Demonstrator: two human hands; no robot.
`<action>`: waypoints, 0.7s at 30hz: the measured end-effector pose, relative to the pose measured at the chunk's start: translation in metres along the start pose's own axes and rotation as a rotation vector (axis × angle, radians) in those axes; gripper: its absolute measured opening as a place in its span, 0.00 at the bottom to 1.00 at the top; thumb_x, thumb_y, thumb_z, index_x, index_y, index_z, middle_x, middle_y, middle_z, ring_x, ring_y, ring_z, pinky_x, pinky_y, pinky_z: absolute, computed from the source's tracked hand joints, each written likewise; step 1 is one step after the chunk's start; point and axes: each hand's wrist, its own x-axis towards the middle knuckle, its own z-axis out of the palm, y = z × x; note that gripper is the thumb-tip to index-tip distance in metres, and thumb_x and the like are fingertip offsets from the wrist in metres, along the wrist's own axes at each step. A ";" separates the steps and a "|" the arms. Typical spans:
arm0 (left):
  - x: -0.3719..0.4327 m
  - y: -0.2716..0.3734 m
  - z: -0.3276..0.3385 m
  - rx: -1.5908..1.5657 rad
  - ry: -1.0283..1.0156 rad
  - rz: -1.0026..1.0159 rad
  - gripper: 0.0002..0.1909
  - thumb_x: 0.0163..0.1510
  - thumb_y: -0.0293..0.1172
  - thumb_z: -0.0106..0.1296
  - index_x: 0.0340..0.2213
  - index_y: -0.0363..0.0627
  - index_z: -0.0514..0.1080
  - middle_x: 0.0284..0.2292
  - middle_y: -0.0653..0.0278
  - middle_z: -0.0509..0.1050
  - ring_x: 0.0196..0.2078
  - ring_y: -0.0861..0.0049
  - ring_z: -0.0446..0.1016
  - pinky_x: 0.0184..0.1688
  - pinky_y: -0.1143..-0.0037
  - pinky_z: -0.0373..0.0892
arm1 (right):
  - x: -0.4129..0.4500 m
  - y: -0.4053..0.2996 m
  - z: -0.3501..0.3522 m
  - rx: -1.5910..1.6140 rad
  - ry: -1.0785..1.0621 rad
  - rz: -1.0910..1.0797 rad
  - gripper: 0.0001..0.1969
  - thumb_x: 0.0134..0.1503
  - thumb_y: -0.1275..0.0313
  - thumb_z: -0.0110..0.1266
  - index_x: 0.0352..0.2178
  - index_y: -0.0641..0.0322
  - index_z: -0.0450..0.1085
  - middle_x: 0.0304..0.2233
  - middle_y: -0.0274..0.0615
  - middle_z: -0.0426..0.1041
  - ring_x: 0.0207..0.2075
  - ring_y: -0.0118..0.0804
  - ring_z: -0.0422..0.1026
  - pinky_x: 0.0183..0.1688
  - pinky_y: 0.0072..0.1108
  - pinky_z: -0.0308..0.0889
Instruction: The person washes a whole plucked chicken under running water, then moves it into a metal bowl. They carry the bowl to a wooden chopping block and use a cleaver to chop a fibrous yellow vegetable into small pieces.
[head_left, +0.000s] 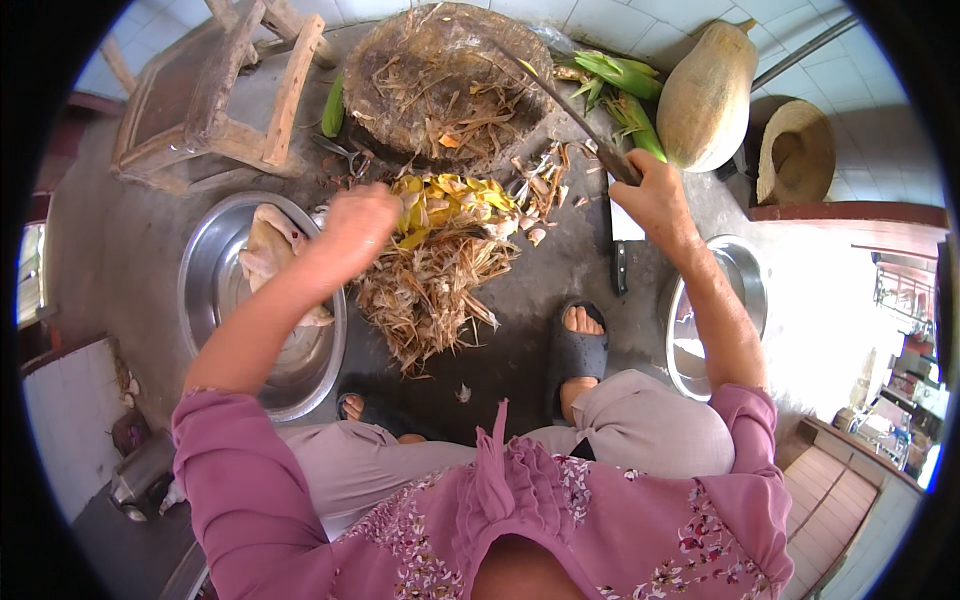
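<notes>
In my right hand (656, 199) is the handle of a long dark bladed tool (570, 109), seen nearly edge-on, slanting up and left over a round wooden chopping block (420, 45). Bits of dry fibre lie on the block. My left hand (360, 221) is blurred, its fingers curled, beside a heap of yellow peelings (450, 199); whether it holds anything is hard to see. Below the peelings spreads a pile of dry brown fibrous scraps (427, 307). Under my left forearm, a plucked bird (266, 244) lies in a metal basin (189, 277).
A cleaver (619, 262) with a black handle lies on the floor. Scissors (346, 154) rest left of the block. Corn in green husks (619, 75), a large pumpkin (709, 97) and a straw hat (817, 150) are at right. A second basin (757, 281) and a wooden stool (277, 97) flank me.
</notes>
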 end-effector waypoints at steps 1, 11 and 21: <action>0.010 0.018 0.011 -0.032 0.021 0.055 0.06 0.48 0.21 0.49 0.31 0.36 0.72 0.30 0.52 0.72 0.34 0.63 0.76 0.31 0.68 0.73 | 0.004 -0.002 0.004 -0.011 -0.003 -0.020 0.15 0.43 0.68 0.55 0.31 0.70 0.70 0.22 0.58 0.71 0.25 0.51 0.71 0.33 0.34 0.66; 0.150 0.139 0.085 -0.211 -0.208 -0.206 0.14 0.57 0.26 0.44 0.45 0.37 0.69 0.45 0.49 0.73 0.46 0.63 0.76 0.41 0.68 0.75 | 0.059 -0.011 0.027 -0.097 -0.093 -0.044 0.18 0.48 0.65 0.54 0.30 0.77 0.69 0.29 0.69 0.73 0.36 0.63 0.75 0.41 0.40 0.69; 0.164 0.172 0.102 -0.579 -0.014 -0.363 0.13 0.56 0.31 0.49 0.42 0.40 0.70 0.37 0.52 0.75 0.39 0.58 0.76 0.39 0.64 0.73 | 0.016 -0.047 0.018 0.246 -0.642 -0.121 0.14 0.48 0.68 0.55 0.31 0.72 0.67 0.26 0.62 0.72 0.32 0.62 0.73 0.35 0.38 0.68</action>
